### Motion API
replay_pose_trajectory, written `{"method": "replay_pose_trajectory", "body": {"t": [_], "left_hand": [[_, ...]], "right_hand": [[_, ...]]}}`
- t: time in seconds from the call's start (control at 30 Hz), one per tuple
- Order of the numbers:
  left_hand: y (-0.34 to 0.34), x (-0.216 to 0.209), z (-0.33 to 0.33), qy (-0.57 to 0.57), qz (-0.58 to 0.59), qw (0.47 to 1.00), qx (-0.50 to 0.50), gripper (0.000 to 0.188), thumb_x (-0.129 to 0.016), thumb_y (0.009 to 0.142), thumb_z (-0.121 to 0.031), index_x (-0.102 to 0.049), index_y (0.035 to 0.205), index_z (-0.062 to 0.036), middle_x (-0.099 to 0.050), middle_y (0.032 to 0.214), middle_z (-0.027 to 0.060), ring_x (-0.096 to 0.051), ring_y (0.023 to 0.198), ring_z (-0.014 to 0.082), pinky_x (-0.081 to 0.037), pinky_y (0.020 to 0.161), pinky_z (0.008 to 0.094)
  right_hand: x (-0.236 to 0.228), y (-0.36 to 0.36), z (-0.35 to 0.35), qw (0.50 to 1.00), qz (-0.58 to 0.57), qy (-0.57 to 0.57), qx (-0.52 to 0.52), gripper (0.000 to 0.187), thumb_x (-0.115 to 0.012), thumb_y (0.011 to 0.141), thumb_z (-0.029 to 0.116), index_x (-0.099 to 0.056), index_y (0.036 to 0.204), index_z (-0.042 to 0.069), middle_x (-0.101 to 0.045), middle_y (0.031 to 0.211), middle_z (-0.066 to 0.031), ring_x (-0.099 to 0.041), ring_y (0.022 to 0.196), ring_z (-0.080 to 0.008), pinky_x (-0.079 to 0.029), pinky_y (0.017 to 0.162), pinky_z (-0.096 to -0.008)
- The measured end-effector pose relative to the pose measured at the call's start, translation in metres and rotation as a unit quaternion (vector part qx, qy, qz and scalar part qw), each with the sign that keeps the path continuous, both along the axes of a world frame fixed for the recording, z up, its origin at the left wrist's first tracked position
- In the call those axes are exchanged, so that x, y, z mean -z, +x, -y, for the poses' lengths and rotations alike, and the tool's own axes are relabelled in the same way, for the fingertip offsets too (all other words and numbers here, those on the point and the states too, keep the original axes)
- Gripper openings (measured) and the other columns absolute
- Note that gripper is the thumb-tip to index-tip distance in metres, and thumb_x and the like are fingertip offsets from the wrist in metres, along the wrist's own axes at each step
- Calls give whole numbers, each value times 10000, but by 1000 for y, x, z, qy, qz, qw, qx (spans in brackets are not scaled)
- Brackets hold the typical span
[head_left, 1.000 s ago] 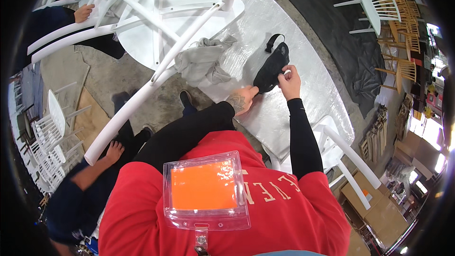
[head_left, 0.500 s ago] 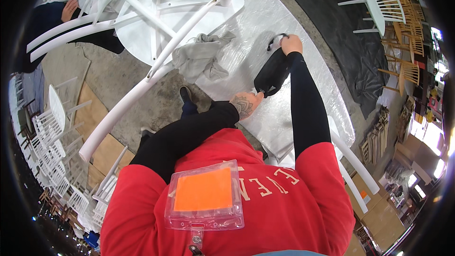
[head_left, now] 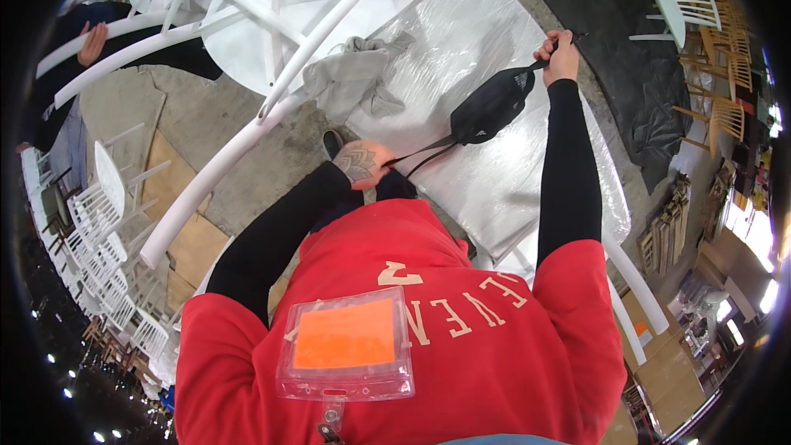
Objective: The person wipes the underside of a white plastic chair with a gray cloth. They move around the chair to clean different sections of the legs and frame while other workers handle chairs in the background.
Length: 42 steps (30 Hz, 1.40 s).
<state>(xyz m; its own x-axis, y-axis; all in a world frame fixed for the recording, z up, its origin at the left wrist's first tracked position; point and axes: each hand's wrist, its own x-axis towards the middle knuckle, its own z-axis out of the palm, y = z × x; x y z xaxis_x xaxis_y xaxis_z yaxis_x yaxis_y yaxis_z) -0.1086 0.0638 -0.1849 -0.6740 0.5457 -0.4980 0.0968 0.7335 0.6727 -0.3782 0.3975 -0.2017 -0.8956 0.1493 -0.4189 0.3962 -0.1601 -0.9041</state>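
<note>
A black waist bag (head_left: 493, 107) is stretched by its straps between my two hands, above a table wrapped in shiny plastic film (head_left: 449, 16). My left hand (head_left: 362, 161), tattooed on the back, is closed on the strap at the bag's near end. At the far right my right hand (head_left: 560, 59) grips the strap at the other end, with a bit of it sticking out past the fist. A crumpled grey cloth (head_left: 346, 82) lies on the table's left part, beside a white chair (head_left: 247, 37) resting on its side or upside down.
At the upper left another person's hand (head_left: 93, 44) is by the white chair legs. White chairs (head_left: 99, 222) stand in rows at left. One white chair (head_left: 676, 4) and several wooden chairs (head_left: 721, 119) are at right, near a black floor sheet (head_left: 634, 99). Cardboard (head_left: 667, 379) lies lower right.
My hands have drawn apart: the left moved left and nearer to me, the right moved farther away and right. The bag's straps are now pulled out between them.
</note>
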Motion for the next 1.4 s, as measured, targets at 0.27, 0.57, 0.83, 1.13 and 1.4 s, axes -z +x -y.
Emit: {"method": "replay_pose_trajectory", "body": {"t": [0.27, 0.57, 0.83, 1.13, 1.4], "left_hand": [[8, -66, 62, -170, -89, 981, 10, 219, -669, 871, -289, -708, 820, -80, -684, 760, 138, -693, 778, 359, -544, 700, 473], [19, -144, 96, -288, -63, 955, -22, 183, -700, 853, -286, -707, 818, -107, -664, 743, 121, -678, 807, 337, -511, 727, 490], [2, -264, 105, -350, -189, 915, -66, 110, -717, 819, -216, -726, 849, -110, -672, 762, 98, -655, 784, 305, -489, 794, 436], [-15, -372, 119, -382, -334, 861, -44, 89, -742, 733, -119, -707, 799, -70, -658, 753, 68, -618, 815, 251, -443, 908, 394], [-38, -414, 108, -371, -578, 727, 18, 151, -718, 723, -107, -747, 868, -75, -689, 815, 19, -646, 889, 216, -439, 1051, 454]], "right_hand": [[4, 5, 2, 996, -28, 78, -42, 444, -406, 1090, 417, -590, 984, 26, -418, 644, 25, -401, 528, -88, -465, 568, -325], [4, 1, 13, 992, -34, 105, -53, 445, -438, 1082, 441, -602, 1021, 31, -401, 650, 39, -372, 521, -73, -446, 560, -300], [3, 5, 9, 994, -34, 79, -63, 426, -469, 1069, 457, -601, 1023, 55, -358, 656, 58, -327, 542, -68, -393, 567, -286], [11, 8, -5, 998, -34, 59, -17, 428, -502, 1047, 484, -594, 980, 71, -319, 630, 72, -314, 514, -67, -368, 514, -279], [-1, 14, -7, 995, -76, 59, -15, 417, -480, 1070, 443, -589, 976, 52, -344, 645, 67, -340, 530, -58, -383, 496, -265]]}}
